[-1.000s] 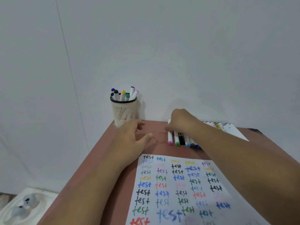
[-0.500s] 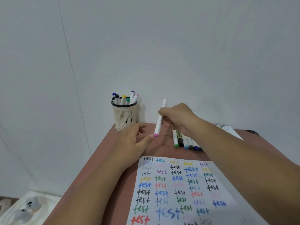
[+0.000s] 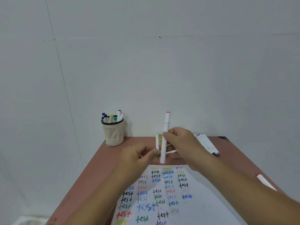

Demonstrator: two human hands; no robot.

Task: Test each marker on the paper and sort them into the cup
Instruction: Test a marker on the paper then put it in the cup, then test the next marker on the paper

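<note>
My right hand (image 3: 181,142) grips a white marker with pink ends (image 3: 165,127), held nearly upright above the far edge of the paper (image 3: 203,207). Just left of the marker's lower end, my left hand (image 3: 138,157) hovers with loosely curled fingers, the thumb close to the barrel; I cannot tell if it touches. The paper is covered with the word "test" in many colours. A beige mesh cup (image 3: 113,133) with several markers in it stands at the table's far left corner. More markers (image 3: 207,143) lie in a row against the wall, partly hidden by my right hand.
The reddish-brown table (image 3: 97,168) ends at a white wall. One white marker (image 3: 266,184) lies alone beside my right forearm. The table's left edge drops off to the floor.
My right hand picked the pink marker from the row, lifted it and brought it toward me. My left hand drew in close to its lower end. The camera tilted up.
</note>
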